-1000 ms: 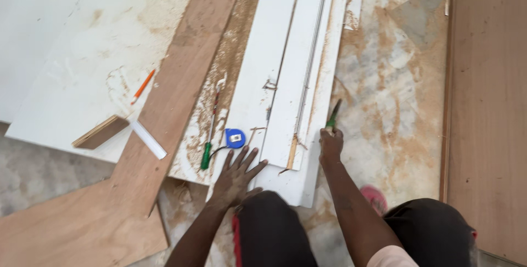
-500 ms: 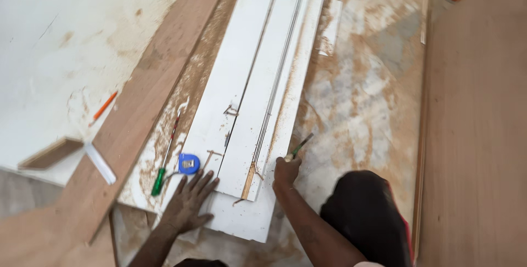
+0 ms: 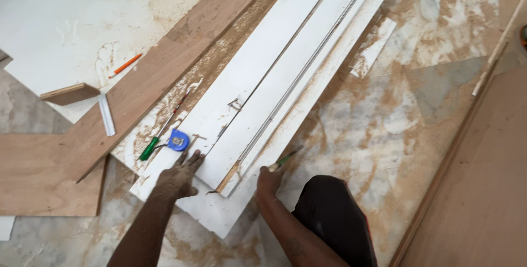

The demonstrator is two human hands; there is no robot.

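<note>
Left hand (image 3: 180,178) flat on the near end of the white boards (image 3: 263,97), palm down, fingers together and stretched toward the blue tape measure (image 3: 178,141), which lies just beyond the fingertips. Nothing gripped in it.

Right hand (image 3: 269,179) closed in a fist, fingers clamped on a green pencil (image 3: 285,159); the pencil tip angles up and right over the lower edge of the white boards. The hand sits at the boards' near right edge.

The white boards are long narrow strips lying side by side, running diagonally from bottom centre to top right, dusted with sawdust. A thin metal clip or bracket (image 3: 236,104) rests on one strip.

A green-handled screwdriver (image 3: 159,135) lies left of the tape measure, shaft pointing up-right. Beside it a long brown plank (image 3: 164,75) runs the same diagonal. An orange pencil (image 3: 125,65) lies on the large white sheet (image 3: 71,20) at upper left; a small wooden block (image 3: 70,93) and a short white strip (image 3: 106,114) sit at that sheet's lower edge. No labels readable.

Against half a second ago: the view has swung down and left, the left hand has slid closer to the tape measure, fingers drawn in from a wide spread. The right hand keeps its hold on the green pencil.
</note>
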